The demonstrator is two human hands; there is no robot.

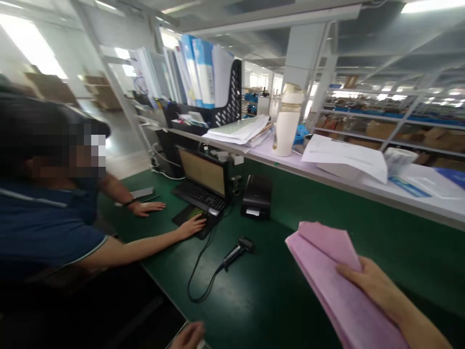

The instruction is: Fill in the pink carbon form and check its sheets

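My right hand point(374, 283) grips a folded stack of pink paper point(323, 261), thumb on top, held over the right part of the green table point(240, 295). At the bottom edge, my left hand point(189, 335) is only partly in view by the table's front edge. Its fingers are curled in, and a small whitish bit shows beside them; what they hold, if anything, is hidden. Between my hands and the laptop point(203, 177) lies a black barcode scanner point(236, 252) with its cable looped on the table.
At left a co-worker in a dark blue shirt point(47, 228) has one hand point(192, 225) on a mouse. A small black printer-like box point(256, 196) stands behind the scanner. The raised shelf point(366, 191) carries papers, a white tumbler point(288, 121) and a file rack point(232, 97).
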